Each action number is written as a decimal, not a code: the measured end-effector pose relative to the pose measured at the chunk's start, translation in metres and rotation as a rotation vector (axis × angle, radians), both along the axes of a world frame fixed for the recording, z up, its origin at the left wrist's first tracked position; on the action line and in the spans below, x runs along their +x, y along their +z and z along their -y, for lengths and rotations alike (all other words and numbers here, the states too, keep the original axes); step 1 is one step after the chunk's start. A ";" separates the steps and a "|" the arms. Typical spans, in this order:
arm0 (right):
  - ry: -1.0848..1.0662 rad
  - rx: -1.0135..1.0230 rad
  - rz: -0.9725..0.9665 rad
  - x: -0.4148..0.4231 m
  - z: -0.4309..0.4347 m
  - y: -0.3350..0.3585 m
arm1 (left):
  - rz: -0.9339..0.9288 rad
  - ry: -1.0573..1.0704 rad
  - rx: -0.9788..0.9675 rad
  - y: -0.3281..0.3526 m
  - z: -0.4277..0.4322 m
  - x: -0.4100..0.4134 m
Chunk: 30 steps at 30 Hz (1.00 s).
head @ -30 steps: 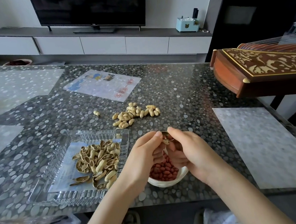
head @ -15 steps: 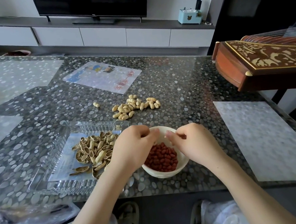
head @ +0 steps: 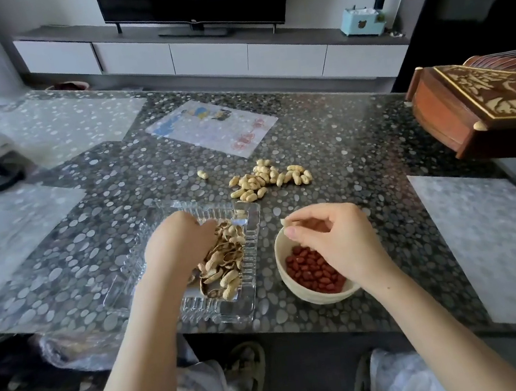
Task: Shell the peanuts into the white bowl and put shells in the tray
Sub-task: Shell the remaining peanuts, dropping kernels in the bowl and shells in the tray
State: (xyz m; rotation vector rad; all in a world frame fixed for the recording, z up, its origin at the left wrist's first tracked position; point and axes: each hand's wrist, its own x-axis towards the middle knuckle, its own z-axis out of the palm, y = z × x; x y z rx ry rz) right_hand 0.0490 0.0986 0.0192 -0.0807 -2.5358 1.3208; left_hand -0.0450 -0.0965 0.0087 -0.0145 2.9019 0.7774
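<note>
two grips work at the near edge of the counter. your left grip hangs over the glass tray, knuckles up and fingers curled down into the heap of shells. the fingertips are hidden, so i cannot tell whether it holds a shell or has let one go. your right grip hovers over the white bowl, just beside the tray, fingers curled. thumb and forefinger pinch what looks like a small pale piece of shell.

the bowl holds a good layer of red kernels, and the shell heap covers much of the tray floor, so a fair share of the job looks done.

further out, a loose pile of unshelled peanuts lies on the counter, with one stray peanut a little to its left. that pile is what remains, and it looks smaller than the heap of shells. by my reading the pinched piece belongs in the tray, not the bowl, so carry it across before you reach for the next peanut.

beyond the pile lies a printed sheet, and a carved wooden instrument sits at the far right.
</note>
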 end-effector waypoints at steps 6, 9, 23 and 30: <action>0.123 0.184 0.009 -0.027 0.042 0.001 | 0.021 0.050 -0.089 0.001 0.010 -0.006; 0.144 0.249 0.061 -0.047 0.051 0.000 | -0.092 0.108 -0.044 0.001 0.014 -0.009; 0.041 0.782 0.475 -0.169 -0.003 -0.027 | -0.372 0.166 0.245 0.010 0.012 -0.013; 0.042 0.884 0.406 -0.168 -0.006 -0.034 | -0.374 0.082 0.260 0.013 0.003 -0.010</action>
